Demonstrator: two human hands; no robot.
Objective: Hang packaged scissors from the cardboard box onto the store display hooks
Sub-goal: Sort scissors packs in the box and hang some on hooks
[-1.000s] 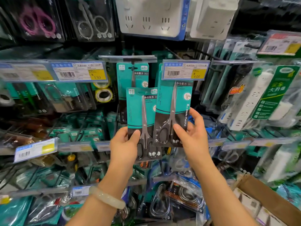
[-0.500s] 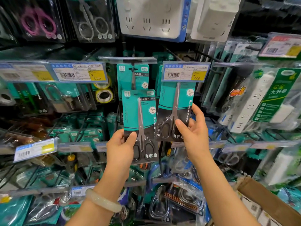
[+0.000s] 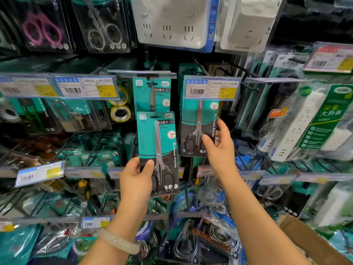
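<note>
We hold one scissors pack in the left hand, thumb pressed on the front of the card near the handles and fingers curled behind its lower left edge. The pack stands upright in front of the display, its hang slot near the top edge, below the hung pack that occupies the centre hook. The pack in hand is not yet on any hook.

The right hand reaches to the right-hand pack, which hangs beneath the 4.00 price tag. The fingers are spread and only lightly bent; the thumb tip rests on the card's lower front and the fingers lie at its right edge. We judge this a steadying touch rather than a firm pinch.

Risks from this position:

1. Low grip. We hold the pack at its bottom end, so the top can sway and the slot may miss the hook tip.
2. Hidden hook tip. The tag strip covers the hook end; we cannot tell exactly where it lies, and a blind push may bend the card.
3. Wrong hook. The two hooks carry similar teal packs, so a mismatch with the price tag is possible.
4. Disturbed stock. A push on the right-hand pack may slide it back or swing it into neighbouring goods.

The cardboard box sits at the lower right, near the right forearm.
</note>
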